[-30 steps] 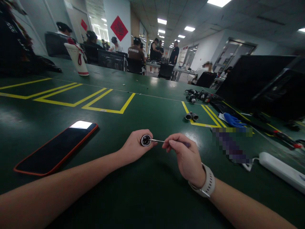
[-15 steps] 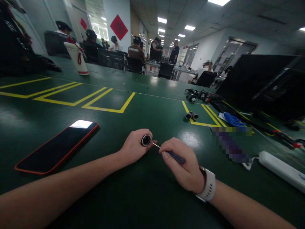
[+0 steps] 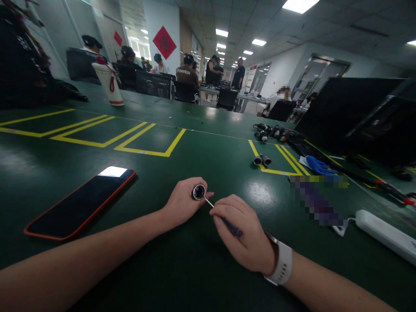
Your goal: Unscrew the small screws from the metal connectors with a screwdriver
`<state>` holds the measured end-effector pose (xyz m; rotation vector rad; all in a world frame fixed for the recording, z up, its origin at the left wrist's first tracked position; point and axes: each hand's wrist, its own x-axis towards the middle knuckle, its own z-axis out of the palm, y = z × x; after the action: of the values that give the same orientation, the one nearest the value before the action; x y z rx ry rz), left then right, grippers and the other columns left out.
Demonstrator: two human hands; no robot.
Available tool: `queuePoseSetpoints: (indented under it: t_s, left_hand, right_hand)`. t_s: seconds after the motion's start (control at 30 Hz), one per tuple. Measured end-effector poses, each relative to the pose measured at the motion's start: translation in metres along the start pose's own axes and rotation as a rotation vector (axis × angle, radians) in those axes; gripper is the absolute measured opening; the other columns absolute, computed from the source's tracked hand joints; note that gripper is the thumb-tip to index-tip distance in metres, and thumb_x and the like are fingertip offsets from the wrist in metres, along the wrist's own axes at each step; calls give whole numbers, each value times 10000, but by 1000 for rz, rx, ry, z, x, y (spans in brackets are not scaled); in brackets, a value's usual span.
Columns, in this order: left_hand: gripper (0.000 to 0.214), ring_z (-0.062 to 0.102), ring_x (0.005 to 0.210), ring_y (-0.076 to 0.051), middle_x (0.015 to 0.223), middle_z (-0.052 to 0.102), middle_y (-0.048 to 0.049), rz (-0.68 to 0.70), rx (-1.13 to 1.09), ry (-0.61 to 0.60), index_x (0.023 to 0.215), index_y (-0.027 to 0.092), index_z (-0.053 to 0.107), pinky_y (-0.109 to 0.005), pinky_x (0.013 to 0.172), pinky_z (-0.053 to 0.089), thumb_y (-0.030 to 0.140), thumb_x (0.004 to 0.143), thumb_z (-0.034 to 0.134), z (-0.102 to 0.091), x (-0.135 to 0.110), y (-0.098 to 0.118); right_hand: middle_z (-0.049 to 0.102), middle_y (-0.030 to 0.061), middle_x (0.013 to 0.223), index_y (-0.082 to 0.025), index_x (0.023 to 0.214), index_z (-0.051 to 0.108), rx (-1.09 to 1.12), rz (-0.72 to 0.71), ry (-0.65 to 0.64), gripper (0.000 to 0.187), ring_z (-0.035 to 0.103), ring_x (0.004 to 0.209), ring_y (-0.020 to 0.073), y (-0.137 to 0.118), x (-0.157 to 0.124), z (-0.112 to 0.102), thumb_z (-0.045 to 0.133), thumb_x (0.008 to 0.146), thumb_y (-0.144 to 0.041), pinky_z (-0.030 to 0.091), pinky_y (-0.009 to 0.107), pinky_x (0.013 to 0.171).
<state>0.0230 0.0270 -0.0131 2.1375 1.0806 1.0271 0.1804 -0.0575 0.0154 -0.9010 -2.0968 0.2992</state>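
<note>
My left hand [image 3: 182, 203] rests on the green table [image 3: 208, 143] and grips a small round metal connector [image 3: 199, 192], its open end facing up toward me. My right hand [image 3: 243, 236] holds a thin screwdriver [image 3: 224, 219] with a dark handle, like a pen. The metal tip reaches into the rim of the connector. A white watch [image 3: 279, 263] sits on my right wrist.
A phone in a red case [image 3: 81, 203] lies left of my hands. A pair of small connectors [image 3: 261, 160], a bundle of cables [image 3: 274, 131], a blue glove [image 3: 320, 165] and a white power strip [image 3: 385, 235] lie to the right. A white cup [image 3: 108, 83] stands far left; people sit beyond.
My right hand has dropped toward me and swung the screwdriver from level to slanting up-left into the connector. The left hand has stayed in place.
</note>
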Motion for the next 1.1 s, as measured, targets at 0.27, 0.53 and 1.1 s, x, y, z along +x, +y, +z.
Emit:
queuePoseSetpoints:
  t_s: [0.27,0.53,1.1]
  left_hand:
    - [215,453,536,-90,587,496,52,-35,-88,32,632,169,513,-218,509,385,315,731,637,-2,2,0]
    - [222,457,542,-91,595,495,52,-44,-109,10,645,166,514,-218,512,382,322,730,647,1,1,-1]
    - [197,519,602,-119,658,563,19,-23,-145,-75,719,161,556,-234,538,422,327,700,661,-4,-1,6]
  right_hand:
    - [605,113,888,-135,936,572,-113,-95,-99,198,517,787,201,2,-3,1,420,822,-78,451,357,666]
    - [608,109,861,-143,917,564,-128,-125,-88,189,522,769,199,3,-1,2,415,819,-80,447,347,664]
    - [588,-2,631,-169,714,611,885,645,343,158,526,584,112,20,7,0,568,811,-286,425,242,545]
